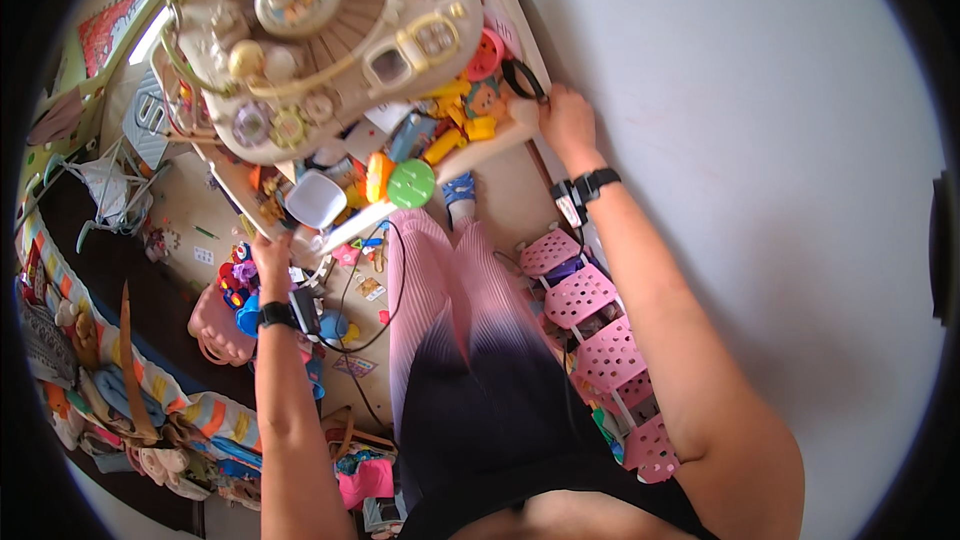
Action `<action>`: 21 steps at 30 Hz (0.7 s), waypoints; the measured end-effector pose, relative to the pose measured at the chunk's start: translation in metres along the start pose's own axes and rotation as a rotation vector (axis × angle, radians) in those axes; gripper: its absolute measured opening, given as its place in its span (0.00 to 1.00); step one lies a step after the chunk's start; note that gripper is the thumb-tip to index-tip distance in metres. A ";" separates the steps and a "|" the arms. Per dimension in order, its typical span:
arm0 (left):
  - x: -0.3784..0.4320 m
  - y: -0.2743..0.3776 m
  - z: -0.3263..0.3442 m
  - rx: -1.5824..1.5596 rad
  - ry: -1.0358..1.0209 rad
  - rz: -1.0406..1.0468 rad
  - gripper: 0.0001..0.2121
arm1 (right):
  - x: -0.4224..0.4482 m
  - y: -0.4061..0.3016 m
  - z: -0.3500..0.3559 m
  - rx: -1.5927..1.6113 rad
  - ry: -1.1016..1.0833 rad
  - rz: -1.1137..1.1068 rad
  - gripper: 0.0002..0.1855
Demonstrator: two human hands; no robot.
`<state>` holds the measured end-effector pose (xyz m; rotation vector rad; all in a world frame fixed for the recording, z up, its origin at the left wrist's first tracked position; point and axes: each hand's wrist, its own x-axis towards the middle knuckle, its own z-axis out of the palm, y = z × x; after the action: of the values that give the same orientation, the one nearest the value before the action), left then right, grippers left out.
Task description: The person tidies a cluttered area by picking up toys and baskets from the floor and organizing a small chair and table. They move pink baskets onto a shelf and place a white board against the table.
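Observation:
A large white-rimmed tray (pixel 352 228), filled with toys, is before me. My left hand (pixel 271 258) grips its near left corner. At the near right corner my right hand (pixel 568 119) holds the rim, close to a black loop (pixel 523 79). On the toys rests a beige activity toy (pixel 352 82) with a round ribbed disc and knobs. A white plastic container (pixel 316 198), a green disc (pixel 411 183), an orange toy (pixel 379 176) and yellow pieces (pixel 446 146) lie along the near side. A pink ring-shaped toy (pixel 484 54) sits near the right rim.
A pink perforated rack (pixel 581 292) stands against the white wall (pixel 750 127) on my right. At left, a pink basket (pixel 222 326) and loose toys lie on the floor (pixel 367 360). A bed edge (pixel 199 412) heaped with clothes and plush toys runs farther left. Cables hang from my wrists.

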<state>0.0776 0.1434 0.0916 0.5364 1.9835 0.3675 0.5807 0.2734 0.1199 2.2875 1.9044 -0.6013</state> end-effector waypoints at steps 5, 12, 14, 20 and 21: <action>-0.017 -0.040 0.002 -0.109 -0.080 -0.109 0.09 | -0.006 0.003 0.005 -0.042 -0.073 0.022 0.06; -0.022 -0.007 0.021 0.169 0.068 0.085 0.11 | 0.006 0.008 0.008 -0.080 -0.101 0.023 0.11; -0.022 -0.016 0.018 0.165 0.092 0.097 0.12 | 0.000 0.009 0.006 -0.083 -0.126 0.058 0.11; -0.009 -0.039 0.032 0.169 0.144 0.053 0.13 | 0.000 0.010 0.007 -0.025 -0.070 0.018 0.11; -0.009 -0.040 0.034 0.161 0.176 0.100 0.13 | -0.002 0.012 0.008 -0.033 -0.052 0.013 0.11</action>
<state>0.1033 0.1058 0.0643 0.7292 2.1734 0.3275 0.5899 0.2664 0.1114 2.2396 1.8604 -0.6174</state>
